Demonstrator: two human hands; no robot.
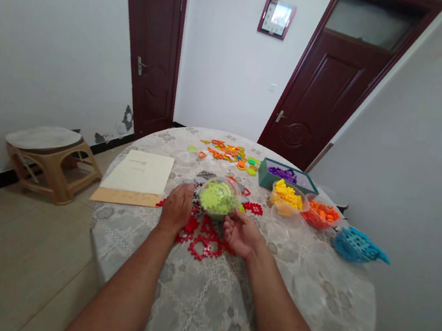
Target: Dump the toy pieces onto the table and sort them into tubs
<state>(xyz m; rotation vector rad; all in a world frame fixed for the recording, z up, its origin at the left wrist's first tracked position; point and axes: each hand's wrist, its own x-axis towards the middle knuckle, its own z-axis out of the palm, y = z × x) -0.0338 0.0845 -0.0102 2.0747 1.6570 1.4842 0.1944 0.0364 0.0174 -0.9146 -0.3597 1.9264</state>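
Patterned cloth (pixel 199 302) over a round table. Clear bowl (pixel 236 191) of lime-green pieces (pixel 217 194) at mid-table, between the two hands, tilted a little toward the viewer or close to level; angle hard to judge.

Right hand (pixel 242 235): thumb and fingers pinched on the bowl's near right edge, palm partly turned up. Left hand (pixel 178 206): just left of the bowl, apart from it, fingers curled; cannot tell whether anything sits inside them. Hands not touching each other.

Red toothed pieces (pixel 191 223) spread flat under and near the bowl; one more red toothed frame (pixel 253 208) to its right. Cannot tell whether the bowl's base rests on them or hangs just above.

Handling, my judgement: a one-edge pinch lets a loaded bowl tip. Better to bring the left palm to the opposite wall, or slide right fingers further under the base. Keep the rim level; loose green bits look light and likely to spill among the red ones. Lift clear rather than drag, since teeth could snag and shift.

To the right, yellow pieces (pixel 286 193) and a blue basket (pixel 355 246) stand well apart from the hands.
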